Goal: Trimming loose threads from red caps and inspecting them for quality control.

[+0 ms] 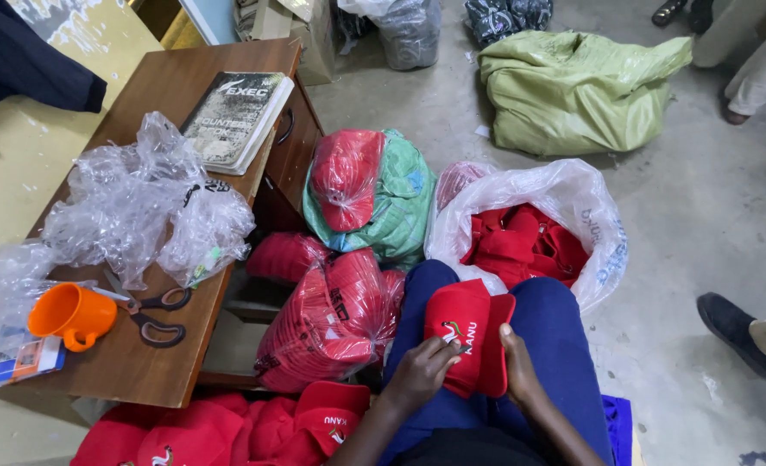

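A red cap (466,332) with a small emblem lies on my lap, over my blue trousers (564,345). My left hand (419,373) grips its lower left edge. My right hand (517,367) holds its right side, fingers laid along the brim. A clear plastic bag of red caps (331,319) leans against my left knee. More loose red caps (227,431) are piled at the bottom left. A white plastic bag (581,203) holding red caps stands open just beyond my knees.
A wooden desk (167,345) at left carries crumpled clear plastic (141,198), an orange cup (70,315), scissors (154,315) and a thick book (236,116). A green sack (573,86) lies on the concrete floor. Another person's shoe (732,324) is at right.
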